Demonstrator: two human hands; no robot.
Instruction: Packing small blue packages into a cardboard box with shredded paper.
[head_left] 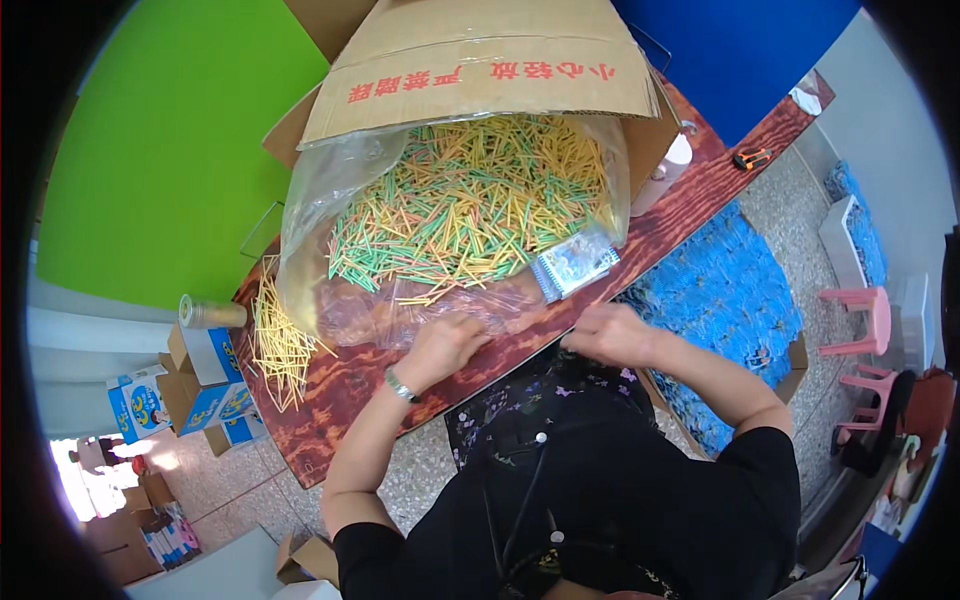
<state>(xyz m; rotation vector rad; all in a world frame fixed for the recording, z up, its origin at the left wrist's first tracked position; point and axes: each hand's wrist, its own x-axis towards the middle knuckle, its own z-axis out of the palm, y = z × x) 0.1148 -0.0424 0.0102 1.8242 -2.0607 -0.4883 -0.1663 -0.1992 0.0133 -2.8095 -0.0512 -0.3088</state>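
My left hand (447, 350), with a watch on its wrist, is closed at the table's near side, fingers curled beside a clear plastic bag (345, 165). My right hand (607, 335) is closed too, held near the table edge; what is in its fingers, if anything, is hidden. Beyond both hands, a big heap of thin yellow, green and pink sticks (470, 225) spills on the plastic from a tipped cardboard box (475, 75). A stack of small blue and white packets (578, 262) lies at the heap's right front.
On the dark red table (320, 435), loose yellow sticks (280, 345) lie left, near a clear jar (212, 313). A pink container (665, 172) and an orange-black tool (752, 158) are at right. Below the right edge, a large box holds many blue packets (710, 300).
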